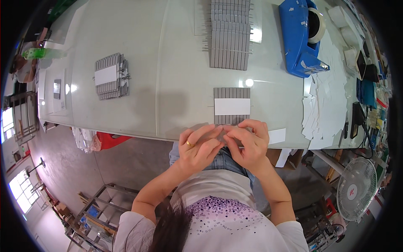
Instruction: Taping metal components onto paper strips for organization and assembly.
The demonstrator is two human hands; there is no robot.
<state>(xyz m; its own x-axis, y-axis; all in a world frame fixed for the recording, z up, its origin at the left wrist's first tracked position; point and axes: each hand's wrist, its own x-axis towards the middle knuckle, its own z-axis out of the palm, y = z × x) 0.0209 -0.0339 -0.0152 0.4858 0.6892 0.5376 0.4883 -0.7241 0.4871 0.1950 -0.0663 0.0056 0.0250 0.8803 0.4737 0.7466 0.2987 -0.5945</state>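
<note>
Both the left hand (197, 147) and right hand (247, 143) pinch something small, hidden by fingers, just below the grey block (231, 106). The block lies flat at the desk (168, 63) edge, within reach.

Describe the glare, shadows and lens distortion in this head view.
Head view: small bright glare spots on the white table, one above the grey strip block; soft shadow left of that block. Fisheye bends the table edge and darkens the corners. Left hand and right hand are sharp, fingertips meeting at the table's near edge; the window at far left is overexposed.

Matt grey strips (231, 93) with paper label (232, 106) on glossy tabletop (168, 84).
</note>
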